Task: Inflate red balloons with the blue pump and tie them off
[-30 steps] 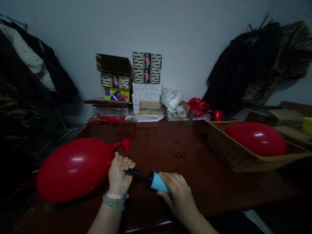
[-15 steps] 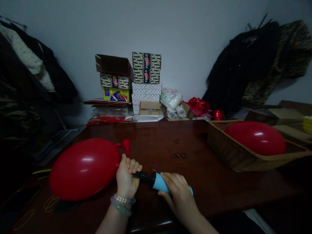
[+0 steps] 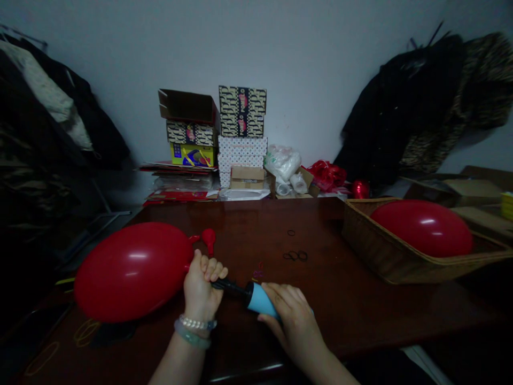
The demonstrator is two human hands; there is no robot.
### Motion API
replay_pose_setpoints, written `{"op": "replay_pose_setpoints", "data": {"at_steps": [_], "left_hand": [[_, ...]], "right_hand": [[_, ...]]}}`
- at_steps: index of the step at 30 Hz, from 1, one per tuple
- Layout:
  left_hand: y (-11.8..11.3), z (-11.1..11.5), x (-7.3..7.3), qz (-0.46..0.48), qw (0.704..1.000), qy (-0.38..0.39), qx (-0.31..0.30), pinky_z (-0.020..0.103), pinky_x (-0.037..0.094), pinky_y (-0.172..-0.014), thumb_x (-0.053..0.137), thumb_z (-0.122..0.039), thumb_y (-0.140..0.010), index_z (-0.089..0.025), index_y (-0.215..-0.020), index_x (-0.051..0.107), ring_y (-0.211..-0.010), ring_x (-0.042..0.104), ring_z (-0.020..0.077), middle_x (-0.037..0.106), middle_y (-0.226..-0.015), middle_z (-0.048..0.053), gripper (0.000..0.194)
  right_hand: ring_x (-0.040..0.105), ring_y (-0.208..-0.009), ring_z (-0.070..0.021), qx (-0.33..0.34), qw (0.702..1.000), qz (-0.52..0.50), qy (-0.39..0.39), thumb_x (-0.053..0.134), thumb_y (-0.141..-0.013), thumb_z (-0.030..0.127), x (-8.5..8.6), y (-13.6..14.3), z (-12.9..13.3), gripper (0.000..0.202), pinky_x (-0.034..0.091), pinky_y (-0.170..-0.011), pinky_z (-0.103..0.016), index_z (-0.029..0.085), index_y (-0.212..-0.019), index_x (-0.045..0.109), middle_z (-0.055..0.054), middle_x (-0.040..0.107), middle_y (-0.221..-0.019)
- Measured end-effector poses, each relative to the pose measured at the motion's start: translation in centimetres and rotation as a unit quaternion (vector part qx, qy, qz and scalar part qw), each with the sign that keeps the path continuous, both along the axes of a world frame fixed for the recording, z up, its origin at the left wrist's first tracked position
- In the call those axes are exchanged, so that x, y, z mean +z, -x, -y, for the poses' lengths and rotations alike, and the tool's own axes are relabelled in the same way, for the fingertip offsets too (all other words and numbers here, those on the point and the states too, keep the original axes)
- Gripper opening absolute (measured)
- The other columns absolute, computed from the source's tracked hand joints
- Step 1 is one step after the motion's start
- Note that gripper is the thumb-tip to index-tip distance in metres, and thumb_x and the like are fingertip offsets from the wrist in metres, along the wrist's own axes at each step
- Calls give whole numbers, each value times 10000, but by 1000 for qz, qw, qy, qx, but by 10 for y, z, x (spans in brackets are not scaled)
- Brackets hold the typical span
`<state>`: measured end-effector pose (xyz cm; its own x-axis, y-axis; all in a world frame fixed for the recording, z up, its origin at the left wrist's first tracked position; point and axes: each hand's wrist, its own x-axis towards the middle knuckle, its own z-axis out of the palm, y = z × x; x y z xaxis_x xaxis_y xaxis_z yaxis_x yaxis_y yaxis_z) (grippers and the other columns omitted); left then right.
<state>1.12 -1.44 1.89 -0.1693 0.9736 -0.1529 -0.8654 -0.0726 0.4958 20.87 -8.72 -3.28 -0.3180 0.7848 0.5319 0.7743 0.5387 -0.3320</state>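
A large inflated red balloon (image 3: 134, 272) lies on its side at the left, its neck running into my left hand (image 3: 203, 286). That hand is closed around the neck and the black end of a hand balloon pump (image 3: 261, 301). My right hand (image 3: 292, 321) wraps around the pump's blue barrel, to the right of the left hand. Some black shaft shows between the left hand and the barrel. The join of neck and nozzle is hidden by my left fingers. Just beyond that hand lies a small uninflated red balloon (image 3: 208, 239).
A wicker basket (image 3: 385, 256) holding another inflated red balloon (image 3: 425, 227) stands on the right of the brown table (image 3: 320, 224). Black rubber bands (image 3: 295, 256) lie mid-table, yellow bands (image 3: 85, 332) at the near left. Stacked boxes (image 3: 242, 112) stand against the wall.
My left hand and the inflated balloon have shifted a little to the left and slightly up. The pump and my right hand have moved slightly left too.
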Motion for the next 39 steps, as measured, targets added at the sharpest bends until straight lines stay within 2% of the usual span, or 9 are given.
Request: {"op": "replay_pose_setpoints", "data": {"at_steps": [6,15,25,32,39], "left_hand": [[11,-6,5,19,1000,-2,25,212,245,-389,486,-283,-906,-189,-541,252,-316,254,58,254,-364,-79,443],[-1,-1,6,14,1000,-1,-2,211,246,-394,554,-302,-869,-191,-544,250,-330,242,51,241,-385,-87,458],[-16,13,-13,-1,999,4,-45,220,247,-399,588,-371,-845,-190,-522,265,-342,218,53,216,-400,-85,491],[-13,9,-1,-13,1000,-3,-23,214,253,-399,580,-402,-850,-186,-530,282,-339,236,50,228,-403,-84,488],[6,-4,7,-10,1000,-2,29,208,255,-395,522,-343,-890,-186,-538,267,-326,245,54,250,-380,-81,461]], "right_hand": [[571,-1023,-244,-5,1000,26,-2,608,-864,366,3,-16,-2,469,464,-887,-414,221,-1295,495,-93,617,-1188],[581,-985,-235,-21,999,24,-43,631,-848,332,4,-10,-1,471,483,-846,-393,198,-1283,510,-93,631,-1150],[587,-970,-247,-21,999,-2,-28,623,-852,326,-9,16,7,457,487,-824,-396,209,-1280,510,-103,631,-1142],[582,-990,-250,-2,1000,-2,-27,604,-866,341,-5,9,3,471,490,-827,-402,200,-1300,484,-109,623,-1167],[582,-1016,-244,-6,999,24,-22,607,-863,363,0,-13,-2,485,483,-864,-413,231,-1312,483,-92,624,-1183]]}}
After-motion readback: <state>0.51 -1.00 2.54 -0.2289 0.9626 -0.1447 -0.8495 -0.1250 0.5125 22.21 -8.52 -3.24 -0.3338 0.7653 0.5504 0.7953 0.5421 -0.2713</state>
